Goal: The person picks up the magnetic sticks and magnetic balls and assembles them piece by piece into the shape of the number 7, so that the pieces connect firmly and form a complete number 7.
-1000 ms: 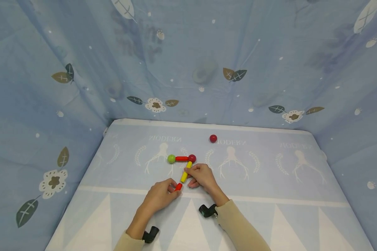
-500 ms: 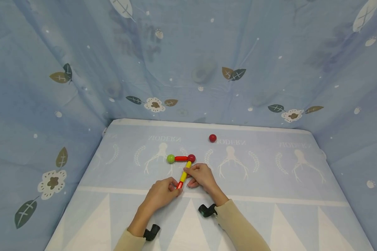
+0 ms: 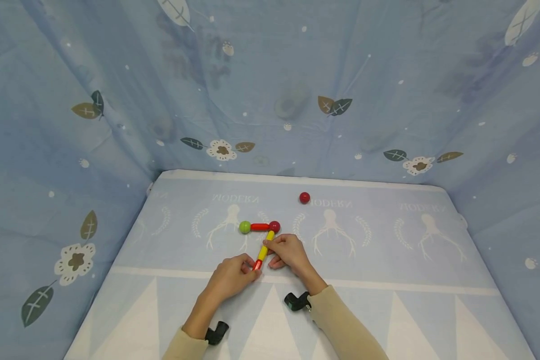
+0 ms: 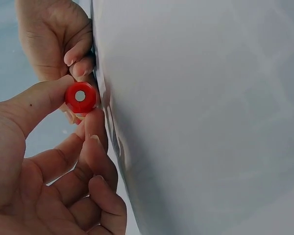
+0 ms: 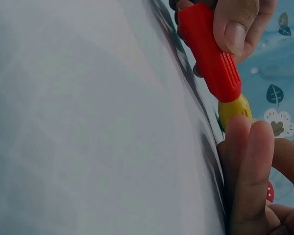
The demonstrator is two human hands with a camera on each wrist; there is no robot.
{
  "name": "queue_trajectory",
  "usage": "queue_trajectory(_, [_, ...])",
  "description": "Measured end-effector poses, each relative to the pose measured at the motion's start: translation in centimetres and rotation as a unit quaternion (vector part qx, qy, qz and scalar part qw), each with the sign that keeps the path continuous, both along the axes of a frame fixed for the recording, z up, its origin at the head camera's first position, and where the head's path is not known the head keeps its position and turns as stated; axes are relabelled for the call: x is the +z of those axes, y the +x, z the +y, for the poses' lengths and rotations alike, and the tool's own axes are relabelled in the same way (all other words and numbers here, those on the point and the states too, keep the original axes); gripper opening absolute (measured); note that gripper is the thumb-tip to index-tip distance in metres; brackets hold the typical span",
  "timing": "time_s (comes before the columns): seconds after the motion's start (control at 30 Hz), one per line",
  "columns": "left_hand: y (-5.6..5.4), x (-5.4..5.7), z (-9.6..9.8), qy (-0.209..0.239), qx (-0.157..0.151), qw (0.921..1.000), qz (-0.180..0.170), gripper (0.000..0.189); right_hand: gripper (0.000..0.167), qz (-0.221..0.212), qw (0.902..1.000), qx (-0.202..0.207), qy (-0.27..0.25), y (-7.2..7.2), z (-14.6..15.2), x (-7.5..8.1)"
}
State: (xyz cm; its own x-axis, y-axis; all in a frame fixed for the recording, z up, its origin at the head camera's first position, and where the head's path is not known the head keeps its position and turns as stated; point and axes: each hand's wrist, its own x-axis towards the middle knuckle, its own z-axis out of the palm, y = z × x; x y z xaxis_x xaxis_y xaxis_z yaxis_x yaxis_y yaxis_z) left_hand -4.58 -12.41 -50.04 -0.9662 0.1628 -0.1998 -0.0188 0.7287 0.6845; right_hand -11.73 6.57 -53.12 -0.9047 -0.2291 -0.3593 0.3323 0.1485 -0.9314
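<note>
In the head view my left hand (image 3: 231,277) pinches a red magnetic stick (image 5: 206,49) between thumb and fingers. A round metal disc shows in the end of that stick in the left wrist view. Its far end meets a yellow magnetic stick (image 3: 264,252), which my right hand (image 3: 290,252) pinches from the right. The yellow stick's far end is at a dark red ball (image 3: 274,226). From that ball a second red stick (image 3: 259,227) runs left to a green ball (image 3: 245,227). Together the pieces make a bent chain on the patterned surface.
Behind the chain, a loose red ball (image 3: 304,198) lies farther back on the patterned table (image 3: 387,250). Blue printed cloth (image 3: 270,75) hangs around the back and sides. A black device (image 3: 297,301) sits at the right wrist, another (image 3: 217,333) at the left.
My left hand has brought its red stick up against the near end of the yellow stick, closing a small gap. Over the last half second both hands have stayed nearly still.
</note>
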Motion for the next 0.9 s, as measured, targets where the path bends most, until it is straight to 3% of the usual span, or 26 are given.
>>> queue_trajectory(0.17, [-0.7, 0.6, -0.3, 0.003, -0.012, 0.9998, -0.013, 0.03, 0.039, 0.001, 1.0, -0.001, 0.002, -0.1, 0.2, 0.0])
queue_trajectory(0.3, [-2.5, 1.6, -0.7, 0.003, -0.008, 1.0, -0.003, 0.032, 0.04, -0.002, 1.0, -0.002, 0.004, -0.2, 0.4, 0.0])
queue_trajectory(0.57, [-7.5, 3.8, -0.2, 0.023, 0.003, 0.9983, 0.054, 0.034, 0.039, 0.004, 1.0, -0.005, -0.001, -0.2, 0.4, -0.4])
queue_trajectory(0.9, [-15.1, 4.0, 0.3, 0.042, -0.037, 0.9963, 0.064, 0.037, 0.041, -0.002, 1.0, 0.0, 0.007, 0.0, 0.0, -0.3])
